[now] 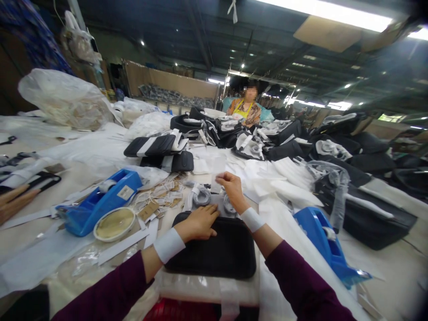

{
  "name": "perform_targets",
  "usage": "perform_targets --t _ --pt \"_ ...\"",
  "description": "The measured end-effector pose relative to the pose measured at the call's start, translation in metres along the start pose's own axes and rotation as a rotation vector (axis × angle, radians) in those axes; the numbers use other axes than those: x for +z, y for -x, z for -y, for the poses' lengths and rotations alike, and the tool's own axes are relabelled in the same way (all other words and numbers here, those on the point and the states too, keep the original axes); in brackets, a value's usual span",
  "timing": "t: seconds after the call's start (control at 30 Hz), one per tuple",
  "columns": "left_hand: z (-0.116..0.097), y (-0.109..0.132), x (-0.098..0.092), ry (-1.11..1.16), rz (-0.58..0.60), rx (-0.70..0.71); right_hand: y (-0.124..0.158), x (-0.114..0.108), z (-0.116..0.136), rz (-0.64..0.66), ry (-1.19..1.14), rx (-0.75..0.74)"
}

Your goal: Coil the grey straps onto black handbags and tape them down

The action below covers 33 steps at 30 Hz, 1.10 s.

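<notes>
A black case (224,252) lies in front of me, at the table's near edge. Flat across its far edge rests my left hand (200,222), fingers stretched out and touching the grey part behind. Grey cable coils (201,195) with a white wrap sit just beyond the case. Over them, my right hand (234,191) pinches a translucent strip (218,167) between thumb and fingertips; the strip's lower end is hard to make out. Both wrists wear pale bands.
Blue tape dispensers stand left (100,200) and right (329,245). A round tub (114,224) and tagged strings (160,194) lie left. Black cases (157,147) and black bags (364,209) crowd the table. Another person's hand (16,203) shows far left; a person (245,109) sits opposite.
</notes>
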<state>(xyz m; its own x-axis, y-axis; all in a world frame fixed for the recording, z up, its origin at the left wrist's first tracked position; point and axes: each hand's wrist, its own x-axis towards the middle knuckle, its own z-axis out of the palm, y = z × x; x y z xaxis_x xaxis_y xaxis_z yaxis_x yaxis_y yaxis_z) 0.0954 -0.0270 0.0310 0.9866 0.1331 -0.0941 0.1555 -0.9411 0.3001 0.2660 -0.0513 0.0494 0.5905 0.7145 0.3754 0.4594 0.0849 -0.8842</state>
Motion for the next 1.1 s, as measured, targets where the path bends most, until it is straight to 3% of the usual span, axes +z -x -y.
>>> perform_targets --t 0.23,0.4,0.7,0.9,1.1 --pt "0.001 0.0 -0.002 0.027 -0.033 0.035 0.08 -0.009 0.012 0.016 0.165 -0.147" --pt "-0.003 0.004 -0.005 0.046 -0.091 0.024 0.12 -0.012 0.006 0.07 0.398 -0.361" --pt "0.003 0.015 0.01 0.069 -0.251 -0.025 0.147 -0.012 0.006 0.086 0.68 -0.614" --pt "0.004 0.022 0.018 0.106 -0.343 -0.075 0.16 -0.01 0.009 0.148 0.743 -0.633" --pt "0.01 0.021 0.019 0.185 -0.351 0.042 0.166 -0.012 0.011 0.19 0.759 -0.637"
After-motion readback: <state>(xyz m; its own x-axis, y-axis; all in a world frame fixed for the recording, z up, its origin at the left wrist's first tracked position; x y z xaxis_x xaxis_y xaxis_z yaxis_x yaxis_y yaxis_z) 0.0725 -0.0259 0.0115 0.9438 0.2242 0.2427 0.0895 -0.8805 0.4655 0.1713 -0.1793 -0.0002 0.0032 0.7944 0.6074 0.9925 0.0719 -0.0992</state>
